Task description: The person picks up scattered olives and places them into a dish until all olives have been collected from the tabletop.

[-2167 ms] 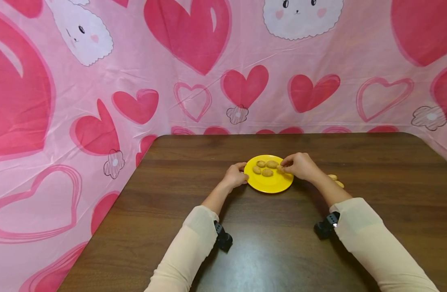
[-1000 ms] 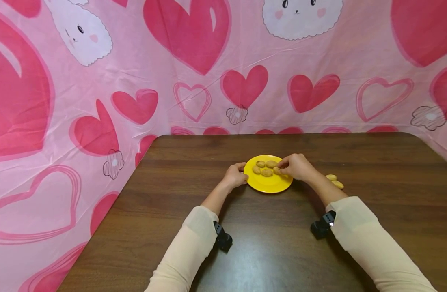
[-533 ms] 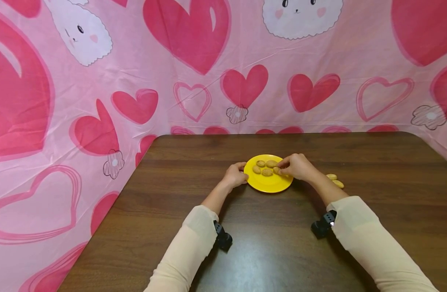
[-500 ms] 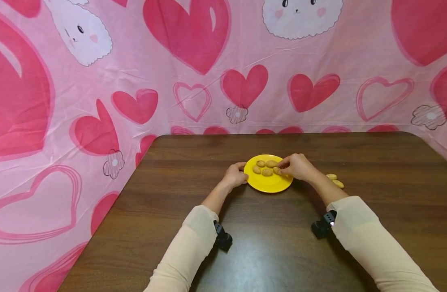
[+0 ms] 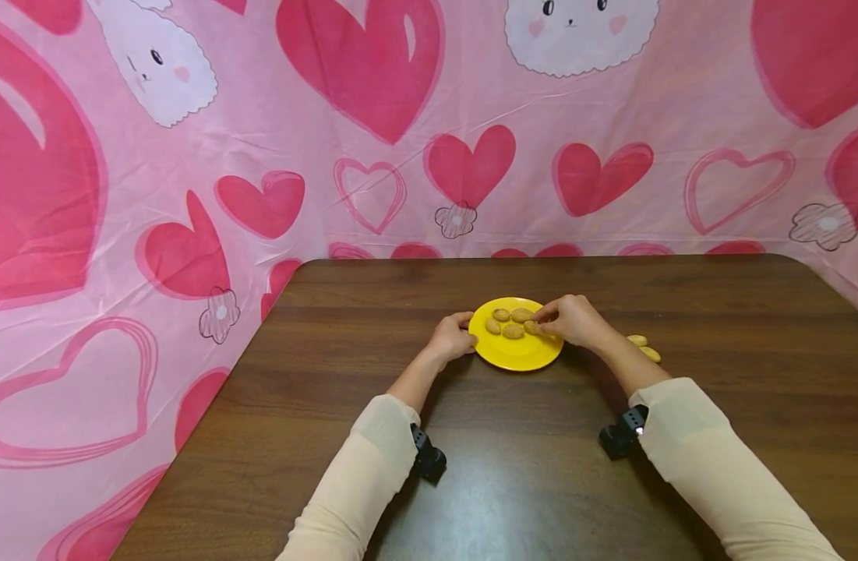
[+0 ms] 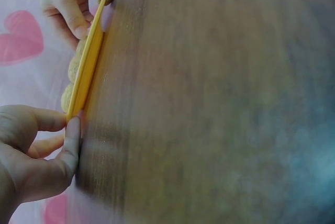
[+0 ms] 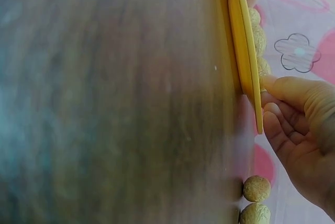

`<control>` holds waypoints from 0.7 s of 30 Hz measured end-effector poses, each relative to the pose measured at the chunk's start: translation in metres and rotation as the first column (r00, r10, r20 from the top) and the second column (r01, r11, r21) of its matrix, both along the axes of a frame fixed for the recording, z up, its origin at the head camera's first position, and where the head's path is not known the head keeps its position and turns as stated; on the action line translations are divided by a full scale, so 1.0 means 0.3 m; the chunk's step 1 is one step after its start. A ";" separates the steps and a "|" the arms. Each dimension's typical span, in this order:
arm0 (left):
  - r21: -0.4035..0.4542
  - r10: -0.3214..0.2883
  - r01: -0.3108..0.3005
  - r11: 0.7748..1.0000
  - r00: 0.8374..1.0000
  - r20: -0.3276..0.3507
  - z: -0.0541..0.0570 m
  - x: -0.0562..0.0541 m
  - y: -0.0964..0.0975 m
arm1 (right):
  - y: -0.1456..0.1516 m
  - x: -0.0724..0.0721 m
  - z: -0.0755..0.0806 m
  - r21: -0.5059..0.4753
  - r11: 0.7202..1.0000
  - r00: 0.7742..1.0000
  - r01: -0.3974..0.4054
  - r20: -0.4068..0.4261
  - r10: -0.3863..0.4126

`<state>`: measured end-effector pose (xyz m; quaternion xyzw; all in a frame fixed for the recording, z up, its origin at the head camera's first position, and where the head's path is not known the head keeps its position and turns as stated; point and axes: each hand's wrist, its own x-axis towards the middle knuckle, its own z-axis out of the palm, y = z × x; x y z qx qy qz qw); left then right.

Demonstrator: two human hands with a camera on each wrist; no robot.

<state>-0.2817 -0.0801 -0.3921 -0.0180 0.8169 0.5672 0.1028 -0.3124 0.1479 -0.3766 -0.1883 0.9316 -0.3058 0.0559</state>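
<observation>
Peanut-like pieces (image 5: 513, 332), tan, plump and oval with a rough, netted surface, lie in a cluster of four on the smooth, bright yellow, round plate (image 5: 516, 357) just right of the centre of the head view, the upper-left one marked darker. Beside them, toward the plate's right edge, a fifth piece (image 5: 531, 328) is pinched by the fingertips of the right hand (image 5: 576, 321), while the left hand (image 5: 453, 339) pinches the plate's left rim between thumb and fingers. Farther right, two yellowish pieces (image 5: 650, 354) lie side by side on the dark brown wood-grain table (image 5: 513, 436).
</observation>
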 end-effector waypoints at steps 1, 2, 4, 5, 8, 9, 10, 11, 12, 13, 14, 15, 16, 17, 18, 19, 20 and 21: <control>0.001 0.000 0.000 1.000 1.000 0.000 0.000 0.000 0.000 | 0.001 0.000 0.001 -0.003 1.000 1.000 0.002 0.001 -0.002; 0.002 0.000 0.000 1.000 1.000 0.000 0.000 0.000 0.000 | 0.001 0.001 0.003 -0.007 1.000 1.000 0.009 0.002 -0.009; 0.004 0.000 0.000 1.000 1.000 0.001 0.000 -0.001 0.000 | 0.002 0.000 0.005 -0.015 0.999 1.000 0.028 0.003 -0.028; 0.007 0.000 0.000 1.000 1.000 0.003 0.001 -0.001 0.001 | 0.003 0.001 0.006 -0.021 0.999 0.999 0.037 0.001 -0.037; 0.010 0.000 0.000 1.000 1.000 0.008 0.001 0.000 0.000 | 0.005 0.000 0.009 -0.030 0.998 0.998 0.063 -0.008 -0.064; 0.011 0.000 0.000 1.000 1.000 0.009 0.001 0.000 0.000 | 0.007 -0.001 0.010 -0.033 0.997 0.998 0.068 -0.009 -0.068; 0.010 0.000 0.000 1.000 1.000 0.010 0.001 0.000 0.000 | 0.007 -0.001 0.011 -0.034 0.997 0.998 0.068 -0.012 -0.069; 0.009 -0.001 0.000 1.000 1.000 0.010 0.001 0.000 0.000 | 0.008 -0.001 0.012 -0.034 0.997 0.997 0.070 -0.014 -0.070; 0.006 0.000 0.000 1.000 1.000 0.009 0.001 -0.001 0.000 | 0.008 -0.001 0.013 -0.032 0.997 0.997 0.071 -0.015 -0.071; 0.003 -0.001 0.001 1.000 1.000 0.008 0.000 0.000 0.000 | 0.009 -0.001 0.014 -0.031 0.997 0.997 0.070 -0.018 -0.071; 0.001 -0.001 0.001 1.000 1.000 0.007 0.000 0.000 0.000 | 0.010 -0.001 0.014 -0.031 0.997 0.997 0.069 -0.021 -0.070; -0.003 -0.001 0.001 1.000 1.000 0.006 0.000 0.000 0.000 | 0.011 -0.001 0.015 -0.031 0.997 0.997 0.068 -0.025 -0.069; -0.006 0.000 0.000 1.000 1.000 0.005 0.000 -0.001 0.000 | 0.013 0.000 0.015 -0.030 0.997 0.997 0.069 -0.031 -0.070; -0.006 0.000 0.000 1.000 1.000 0.006 0.000 -0.001 0.000 | 0.015 0.000 0.015 -0.029 0.997 0.997 0.070 -0.037 -0.071; -0.006 0.000 0.000 1.000 1.000 0.006 0.001 -0.001 0.001 | 0.017 -0.001 0.015 -0.028 0.997 0.996 0.069 -0.046 -0.070; -0.004 0.001 -0.001 1.000 1.000 0.007 0.001 -0.001 0.001 | 0.020 -0.001 0.015 -0.028 0.997 0.996 0.068 -0.052 -0.070; -0.003 0.002 -0.002 1.000 1.000 0.009 0.001 -0.001 0.001 | 0.023 0.000 0.014 -0.028 0.997 0.996 0.069 -0.057 -0.070; -0.002 0.003 -0.003 1.000 1.000 0.010 0.001 -0.001 0.001 | 0.027 0.000 0.014 -0.028 0.997 0.996 0.071 -0.058 -0.073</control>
